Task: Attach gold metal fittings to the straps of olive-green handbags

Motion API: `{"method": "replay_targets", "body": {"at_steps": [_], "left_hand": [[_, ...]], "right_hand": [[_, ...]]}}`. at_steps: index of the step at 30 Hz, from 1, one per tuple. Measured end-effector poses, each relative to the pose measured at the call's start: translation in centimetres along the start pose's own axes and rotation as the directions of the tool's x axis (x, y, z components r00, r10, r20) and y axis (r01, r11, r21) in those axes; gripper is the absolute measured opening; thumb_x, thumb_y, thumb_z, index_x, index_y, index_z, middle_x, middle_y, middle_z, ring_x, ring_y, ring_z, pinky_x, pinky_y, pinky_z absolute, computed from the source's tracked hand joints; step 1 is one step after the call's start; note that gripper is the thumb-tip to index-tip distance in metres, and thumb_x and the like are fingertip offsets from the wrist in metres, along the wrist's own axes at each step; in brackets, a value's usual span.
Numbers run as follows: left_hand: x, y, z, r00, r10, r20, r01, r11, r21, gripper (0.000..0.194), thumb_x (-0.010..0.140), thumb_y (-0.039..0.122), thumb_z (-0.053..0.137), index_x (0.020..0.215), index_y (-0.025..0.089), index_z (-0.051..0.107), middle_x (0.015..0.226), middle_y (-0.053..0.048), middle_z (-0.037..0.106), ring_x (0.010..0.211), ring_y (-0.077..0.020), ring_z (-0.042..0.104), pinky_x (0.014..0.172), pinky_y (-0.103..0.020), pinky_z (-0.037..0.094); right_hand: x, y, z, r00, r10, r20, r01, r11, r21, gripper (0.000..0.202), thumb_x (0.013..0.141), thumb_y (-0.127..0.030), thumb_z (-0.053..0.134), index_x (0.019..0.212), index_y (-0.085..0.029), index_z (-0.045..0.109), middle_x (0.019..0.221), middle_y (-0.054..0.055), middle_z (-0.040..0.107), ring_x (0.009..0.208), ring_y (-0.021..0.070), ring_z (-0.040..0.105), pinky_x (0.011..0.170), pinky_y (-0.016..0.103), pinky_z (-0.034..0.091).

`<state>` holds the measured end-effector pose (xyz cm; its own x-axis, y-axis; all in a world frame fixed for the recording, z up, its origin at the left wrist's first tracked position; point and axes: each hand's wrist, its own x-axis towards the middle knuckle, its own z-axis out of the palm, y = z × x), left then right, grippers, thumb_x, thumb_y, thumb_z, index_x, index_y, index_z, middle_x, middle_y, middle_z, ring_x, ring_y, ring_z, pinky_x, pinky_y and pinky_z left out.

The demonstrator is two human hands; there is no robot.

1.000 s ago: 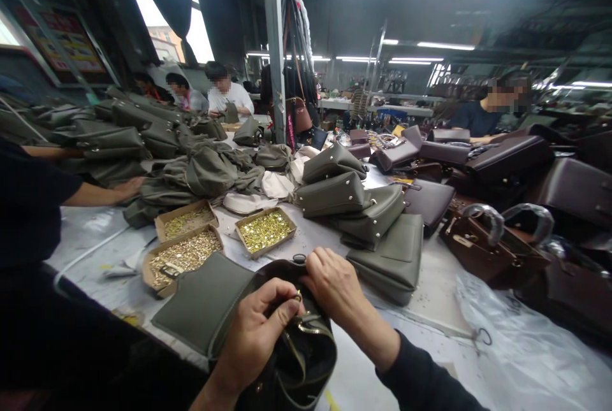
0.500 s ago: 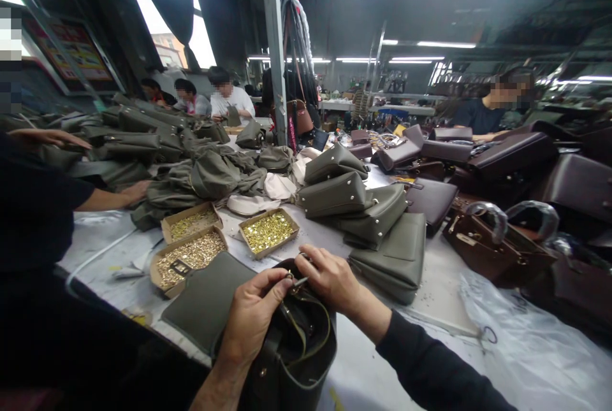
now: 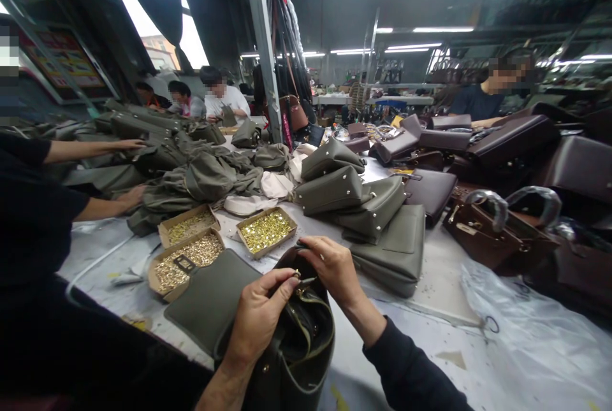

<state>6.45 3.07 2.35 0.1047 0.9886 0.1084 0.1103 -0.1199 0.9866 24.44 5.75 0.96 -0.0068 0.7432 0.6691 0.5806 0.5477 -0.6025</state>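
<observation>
An olive-green handbag [image 3: 306,373] stands open on the table in front of me, its flap [image 3: 206,301] spread out to the left. My left hand [image 3: 261,315] is closed over the bag's mouth, thumb and forefinger pinching a small gold metal fitting [image 3: 297,273]. A thin strap tip lies just right of those fingertips. On the far side, my right hand [image 3: 335,264] is closed, its fingers pinching the bag's upper edge. The bag's opening shows a dark inside with yellowish-green edging.
Cardboard trays of gold fittings, one [image 3: 265,252] behind the bag and another [image 3: 153,274] to its left. Olive bags [image 3: 394,258] are stacked right; brown handbags [image 3: 497,239] and plastic sheeting [image 3: 535,334] lie beyond. A co-worker's arms [image 3: 102,207] reach in from the left.
My right hand has moved off the strap tip beside my left fingers and up to the bag's far edge. My left hand keeps its pinch. The co-worker's farther arm reaches further right.
</observation>
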Motion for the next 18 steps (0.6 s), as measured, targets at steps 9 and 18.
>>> {"method": "replay_targets", "body": {"at_steps": [9,18], "left_hand": [[1.0,-0.4,0.9,1.000,-0.012,0.003,0.011,0.996,0.090,0.029,0.079,0.044,0.075,0.093,0.019,0.079,0.094,-0.005,0.078,0.091,-0.0211,0.071,0.085,-0.025,0.054],[0.2,-0.6,1.4,0.999,0.024,-0.028,-0.016,0.972,0.235,0.026,0.080,0.045,0.073,0.091,0.022,0.079,0.093,-0.004,0.078,0.087,-0.0213,0.070,0.085,-0.027,0.054]], "right_hand": [[0.9,0.5,-0.2,0.976,0.181,0.120,-0.203,0.956,0.210,0.015,0.092,-0.030,0.072,0.105,-0.024,0.078,0.096,0.002,0.078,0.087,0.0189,0.071,0.078,0.026,0.048],[-0.3,3.0,1.4,0.765,0.519,0.382,-0.626,0.460,0.629,0.031,0.072,-0.045,0.082,0.084,-0.017,0.078,0.076,0.002,0.074,0.062,0.0125,0.060,0.062,0.023,0.045]]}}
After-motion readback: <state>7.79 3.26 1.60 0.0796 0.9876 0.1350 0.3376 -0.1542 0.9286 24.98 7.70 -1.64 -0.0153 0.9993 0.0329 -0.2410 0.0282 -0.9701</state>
